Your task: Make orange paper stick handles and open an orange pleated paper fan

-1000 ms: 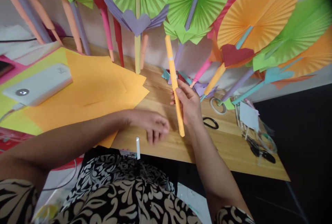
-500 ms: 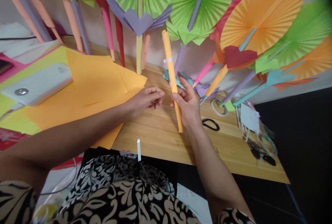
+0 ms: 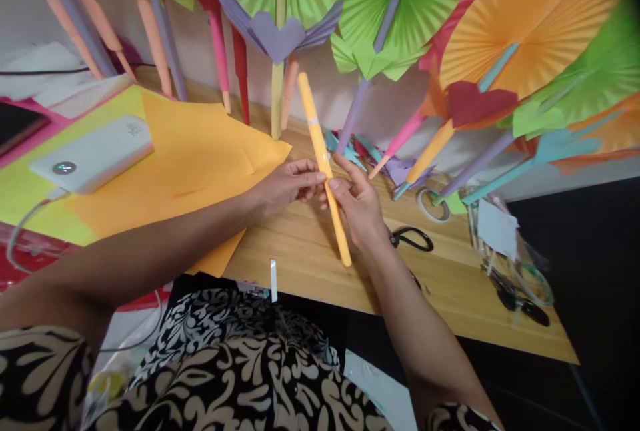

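Orange paper, rolled into a slim tube (image 3: 320, 145), slants between our two hands in the head view, its upper end leaning toward our left; our right hand (image 3: 361, 210) holds it near its middle, thumb on the front; our left hand (image 3: 286, 188) has thumb and fingers drawn narrow, their tips touching the tube, though we cannot tell whether they grip it; a pale band (image 3: 313, 122) crosses the tube above our fingers; flat orange sheets (image 3: 195, 144) lie left of our left hand, with a white power bank (image 3: 95, 154) farther left; black scissors (image 3: 417, 239) rest just beside our right wrist, a roll of tape (image 3: 433, 206) beyond them; paper scraps (image 3: 400, 171) lie past our right fingers; pleated green fans (image 3: 415, 14) rise beyond both hands.
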Demonstrator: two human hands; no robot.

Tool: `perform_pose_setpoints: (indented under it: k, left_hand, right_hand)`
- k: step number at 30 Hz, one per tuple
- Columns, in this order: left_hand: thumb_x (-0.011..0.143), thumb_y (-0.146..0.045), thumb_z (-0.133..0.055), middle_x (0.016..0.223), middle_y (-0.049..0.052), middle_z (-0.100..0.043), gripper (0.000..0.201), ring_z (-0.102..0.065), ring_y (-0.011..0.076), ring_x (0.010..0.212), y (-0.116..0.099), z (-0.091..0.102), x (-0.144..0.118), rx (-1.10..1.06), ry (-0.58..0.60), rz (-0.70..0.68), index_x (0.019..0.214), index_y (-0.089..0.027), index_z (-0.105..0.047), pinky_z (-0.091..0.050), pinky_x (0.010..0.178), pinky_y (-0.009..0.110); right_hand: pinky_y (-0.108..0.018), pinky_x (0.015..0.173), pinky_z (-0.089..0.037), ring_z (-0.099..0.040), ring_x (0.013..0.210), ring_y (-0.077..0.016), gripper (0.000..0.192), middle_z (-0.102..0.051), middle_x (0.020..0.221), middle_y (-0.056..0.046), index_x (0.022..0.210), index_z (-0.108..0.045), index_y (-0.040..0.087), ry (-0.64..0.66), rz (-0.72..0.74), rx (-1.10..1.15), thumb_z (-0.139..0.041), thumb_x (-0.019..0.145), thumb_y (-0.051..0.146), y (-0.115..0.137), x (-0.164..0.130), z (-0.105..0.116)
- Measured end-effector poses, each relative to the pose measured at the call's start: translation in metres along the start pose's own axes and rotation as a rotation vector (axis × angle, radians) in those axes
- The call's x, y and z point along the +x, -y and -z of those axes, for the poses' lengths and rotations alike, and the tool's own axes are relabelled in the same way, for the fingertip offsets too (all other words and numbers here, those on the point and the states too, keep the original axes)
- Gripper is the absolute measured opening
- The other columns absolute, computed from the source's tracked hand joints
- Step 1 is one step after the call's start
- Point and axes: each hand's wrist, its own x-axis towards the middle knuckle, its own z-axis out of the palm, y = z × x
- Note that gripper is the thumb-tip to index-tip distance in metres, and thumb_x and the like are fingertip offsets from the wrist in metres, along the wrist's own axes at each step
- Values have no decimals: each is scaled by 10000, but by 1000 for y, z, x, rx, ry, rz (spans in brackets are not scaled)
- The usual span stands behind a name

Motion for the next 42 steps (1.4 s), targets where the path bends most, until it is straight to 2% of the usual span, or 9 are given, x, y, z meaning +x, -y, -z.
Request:
perform_pose_setpoints:
  k: [5, 8, 12, 15, 19, 26, 30, 37, 42]
  left_hand:
    - [861, -189, -707, 686, -25, -606, 172, -575, 73, 602, -15, 2, 1, -64, -128, -159, 787, -159, -555, -446, 590, 208]
    - [893, -190, -667, 798, -9, -644, 114, -661, 108, 754, -23, 4, 1, -84, -158, -204, 892, -162, -557, -517, 694, 237]
    - [905, -198, -650, 845, 5, -666, 121, -697, 131, 789, -25, 6, 1, -42, -142, -190, 948, -159, -544, -517, 654, 221]
    - [904, -194, -652, 812, -1, -668, 117, -694, 122, 748, -21, 6, 1, -6, -133, -166, 919, -162, -540, -494, 607, 197]
    - [914, -192, -641, 761, -18, -650, 100, -662, 97, 675, -17, 6, 1, 15, -112, -147, 901, -166, -545, -475, 591, 191]
    - [944, -249, -637, 763, -29, -655, 149, -637, 83, 687, -16, 2, -1, -39, -43, -125, 873, -178, -528, -509, 715, 225]
    - [925, -285, -681, 788, -10, -676, 190, -651, 97, 705, -13, 4, -1, -107, 31, -126, 871, -177, -535, -515, 722, 233]
    - [933, -311, -672, 810, -8, -650, 176, -670, 132, 689, -10, 5, -3, -197, 146, -67, 942, -192, -542, -545, 676, 263]
    - [982, -281, -591, 792, -5, -613, 100, -617, 122, 619, -10, -2, -6, -251, 165, -38, 979, -192, -546, -550, 617, 272]
  right_hand:
    - [-295, 552, -537, -655, 581, -145, 337, -723, 724, -24, 1057, -723, 228, -258, 110, -120, -606, 935, 520, 15, 3, 17]
    - [-267, 490, -486, -580, 480, -112, 339, -643, 571, -4, 685, -675, 200, -381, 294, -241, -570, 978, 334, 52, -23, 17]
    - [-257, 510, -501, -627, 545, -116, 322, -698, 652, 18, 750, -737, 245, 73, 243, -394, -545, 1007, 280, 88, -72, -6]
    - [-285, 682, -570, -719, 758, -139, 240, -782, 910, 7, 965, -777, 273, 472, 94, -409, -542, 1013, 288, 69, -85, -25]
    - [-380, 991, -540, -688, 1143, -200, 288, -742, 1244, -43, 1190, -725, 262, 439, -7, -263, -544, 1005, 388, 19, -87, -39]
    - [-296, 706, -569, -743, 750, -150, 361, -797, 966, -46, 1158, -746, 239, 674, -288, -245, -504, 1018, 467, 18, -124, -31]
    - [-246, 532, -477, -638, 530, -112, 371, -739, 714, -19, 853, -763, 195, 518, -200, -337, -538, 991, 455, 31, -114, -15]
    - [-289, 649, -517, -625, 676, -150, 270, -687, 732, -2, 867, -724, 224, -238, 155, -309, -595, 944, 448, 12, -36, 10]
    - [-339, 762, -581, -689, 965, -205, 316, -749, 1027, -60, 1041, -742, 255, -164, 178, -142, -602, 924, 513, 14, 9, 2]
